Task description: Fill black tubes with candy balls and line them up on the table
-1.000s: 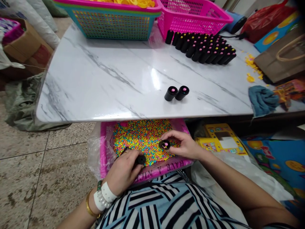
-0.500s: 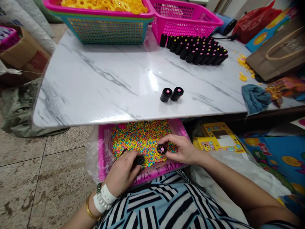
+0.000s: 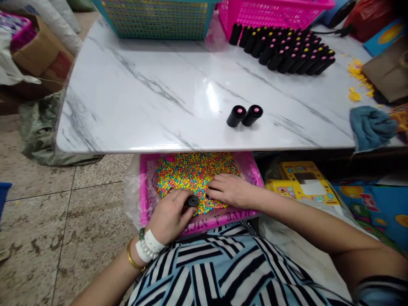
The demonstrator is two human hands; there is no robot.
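Observation:
My left hand (image 3: pixel 168 212) is closed around a small black tube (image 3: pixel 192 201), whose dark round end faces up. My right hand (image 3: pixel 230 189) is turned palm down over the colourful candy-like balls (image 3: pixel 188 170), with its fingers curled. A bit of black shows under those fingertips; most of the tube there is hidden. The balls fill a pink basket (image 3: pixel 144 187) lined with clear plastic, below the table's edge. On the table above stand two black tubes, one on the left (image 3: pixel 235 117) and one on the right (image 3: pixel 252 116), each with a pink piece inside its top.
Many black tubes (image 3: pixel 283 53) stand grouped at the back of the marble-patterned table (image 3: pixel 143 110). Behind them are a teal basket (image 3: pixel 159 21) and a pink basket (image 3: pixel 270 19). A blue cloth (image 3: pixel 371 127) and yellow pieces (image 3: pixel 358 76) lie right. Yellow boxes (image 3: pixel 299 185) are below.
My right hand has turned palm down into the balls, and its tube with the pink centre is now mostly hidden. My left hand still holds its tube. The whole view has shifted.

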